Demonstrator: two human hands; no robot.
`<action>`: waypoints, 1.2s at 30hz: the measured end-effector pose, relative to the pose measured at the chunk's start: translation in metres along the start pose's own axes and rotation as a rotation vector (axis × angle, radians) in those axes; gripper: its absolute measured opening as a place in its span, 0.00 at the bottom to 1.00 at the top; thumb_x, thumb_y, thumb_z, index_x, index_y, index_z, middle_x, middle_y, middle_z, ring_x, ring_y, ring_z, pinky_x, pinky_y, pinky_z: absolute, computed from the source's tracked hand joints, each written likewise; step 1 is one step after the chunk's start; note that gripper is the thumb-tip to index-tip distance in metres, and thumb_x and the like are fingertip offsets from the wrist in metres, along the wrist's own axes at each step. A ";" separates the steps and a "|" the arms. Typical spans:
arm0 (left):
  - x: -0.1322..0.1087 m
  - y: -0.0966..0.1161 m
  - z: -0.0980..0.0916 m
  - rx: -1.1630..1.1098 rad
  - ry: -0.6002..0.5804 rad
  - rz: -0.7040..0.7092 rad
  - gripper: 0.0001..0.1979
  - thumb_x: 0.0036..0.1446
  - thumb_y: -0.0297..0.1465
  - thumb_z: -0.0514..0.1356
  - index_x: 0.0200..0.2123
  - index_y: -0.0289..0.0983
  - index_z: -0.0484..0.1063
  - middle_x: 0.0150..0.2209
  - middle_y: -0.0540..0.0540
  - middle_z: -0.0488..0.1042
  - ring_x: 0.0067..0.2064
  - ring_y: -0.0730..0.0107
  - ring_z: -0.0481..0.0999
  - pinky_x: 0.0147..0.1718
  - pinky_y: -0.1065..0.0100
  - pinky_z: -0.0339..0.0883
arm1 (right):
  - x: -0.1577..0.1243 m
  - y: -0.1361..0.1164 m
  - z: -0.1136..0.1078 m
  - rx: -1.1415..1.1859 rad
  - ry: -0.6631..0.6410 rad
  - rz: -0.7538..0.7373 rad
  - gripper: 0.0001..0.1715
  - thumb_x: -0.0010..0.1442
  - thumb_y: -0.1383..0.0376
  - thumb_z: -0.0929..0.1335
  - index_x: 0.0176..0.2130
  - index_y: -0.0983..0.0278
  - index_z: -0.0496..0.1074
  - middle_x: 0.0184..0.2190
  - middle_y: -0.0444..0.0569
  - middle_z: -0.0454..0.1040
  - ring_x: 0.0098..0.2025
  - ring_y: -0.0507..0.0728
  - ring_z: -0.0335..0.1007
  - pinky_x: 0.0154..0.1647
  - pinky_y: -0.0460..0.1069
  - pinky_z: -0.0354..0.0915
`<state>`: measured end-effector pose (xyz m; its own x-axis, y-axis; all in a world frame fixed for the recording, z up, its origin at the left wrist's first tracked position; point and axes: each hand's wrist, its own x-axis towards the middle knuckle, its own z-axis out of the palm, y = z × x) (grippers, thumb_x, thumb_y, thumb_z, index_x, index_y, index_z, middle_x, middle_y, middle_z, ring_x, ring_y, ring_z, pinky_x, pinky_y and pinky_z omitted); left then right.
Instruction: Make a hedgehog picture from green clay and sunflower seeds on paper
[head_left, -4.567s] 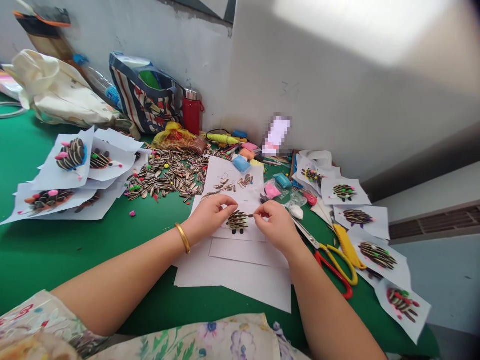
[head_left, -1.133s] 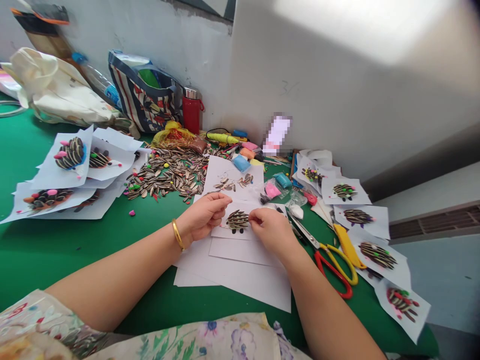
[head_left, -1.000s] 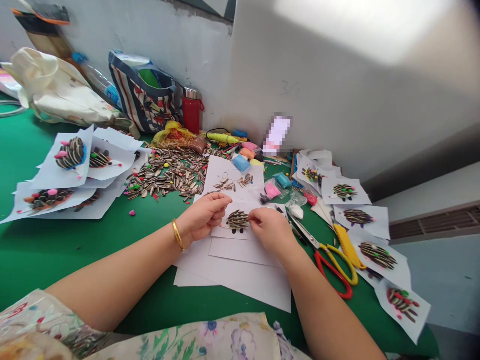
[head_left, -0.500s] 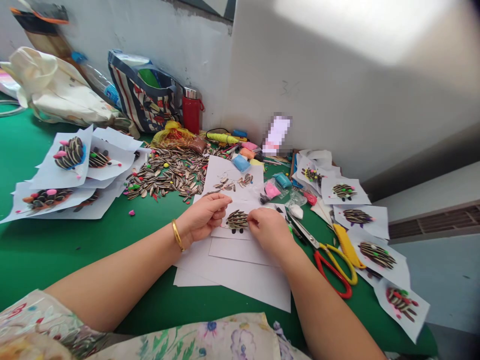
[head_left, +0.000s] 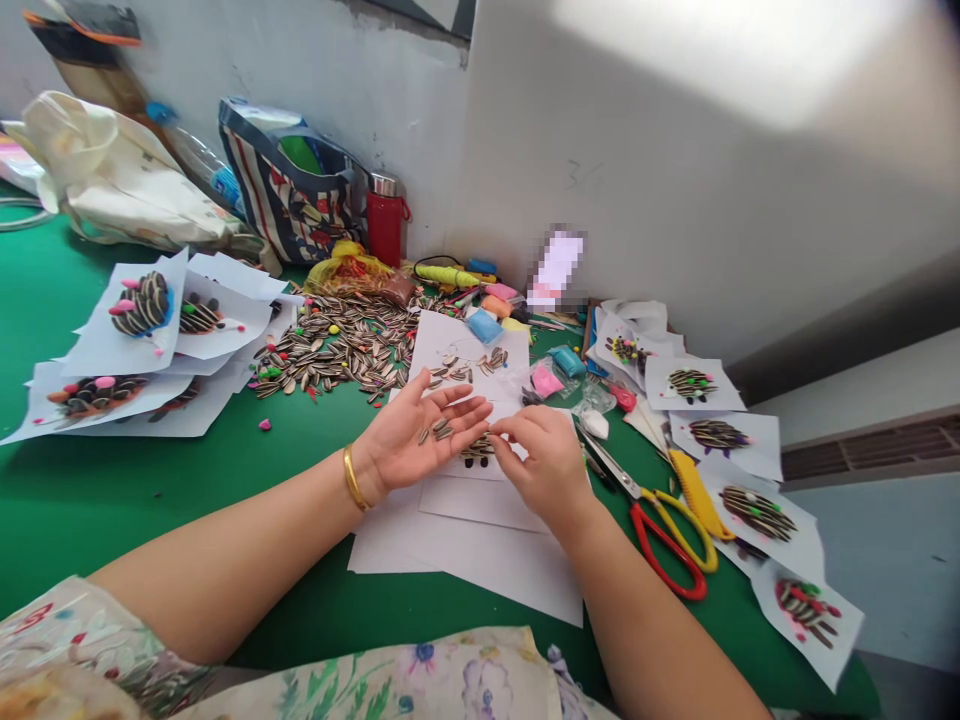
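Note:
My left hand [head_left: 427, 435] is turned palm up with its fingers stretched out, and a few striped sunflower seeds [head_left: 442, 428] lie loose on it. Thumb and forefinger of my right hand [head_left: 544, 460] are pinched together at the left fingertips; whatever is between them is too small to make out. Beneath both hands lies a white card with a hedgehog-like figure [head_left: 475, 450] of sunflower seeds, partly covered by my fingers, with black dots under it. Behind it is a white sheet [head_left: 435, 335] bearing more loose seeds.
A heap of sunflower seeds [head_left: 352, 340] spreads at the back left. Scissors [head_left: 667, 530] with red and yellow handles lie to the right. Finished-looking seed cards [head_left: 769, 435] line the right edge; others [head_left: 82, 340] are stacked left. A red bottle [head_left: 385, 225] stands by the wall.
My left hand has uncurled from a closed pose into a flat palm, showing the seeds. My right hand has stayed near the card, its pinch now by the left fingertips.

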<state>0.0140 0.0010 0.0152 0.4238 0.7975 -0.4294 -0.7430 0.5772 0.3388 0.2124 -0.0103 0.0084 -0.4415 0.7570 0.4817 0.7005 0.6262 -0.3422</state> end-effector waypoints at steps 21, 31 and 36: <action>-0.007 -0.017 -0.001 0.477 -0.189 -0.123 0.09 0.58 0.34 0.64 0.34 0.33 0.70 0.29 0.49 0.66 0.27 0.81 0.64 0.18 0.82 0.49 | -0.005 -0.009 0.004 0.194 0.179 0.041 0.08 0.64 0.63 0.67 0.41 0.58 0.78 0.33 0.48 0.71 0.37 0.56 0.67 0.42 0.54 0.62; 0.000 -0.015 -0.004 0.741 -0.055 0.129 0.16 0.48 0.39 0.70 0.29 0.35 0.70 0.20 0.57 0.56 0.20 0.82 0.48 0.18 0.74 0.38 | -0.001 -0.006 -0.001 0.366 0.085 0.124 0.05 0.61 0.67 0.69 0.37 0.59 0.76 0.32 0.45 0.72 0.37 0.55 0.67 0.41 0.52 0.63; 0.002 -0.015 -0.005 0.838 -0.012 0.160 0.16 0.46 0.40 0.70 0.30 0.34 0.73 0.20 0.56 0.59 0.20 0.82 0.50 0.19 0.72 0.39 | 0.002 -0.003 -0.007 0.417 0.013 0.188 0.05 0.60 0.67 0.68 0.32 0.61 0.73 0.30 0.44 0.71 0.35 0.54 0.66 0.39 0.50 0.63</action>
<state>0.0238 -0.0070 0.0047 0.3555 0.8796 -0.3160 -0.1681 0.3927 0.9042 0.2136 -0.0117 0.0158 -0.3193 0.8641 0.3891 0.4811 0.5016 -0.7190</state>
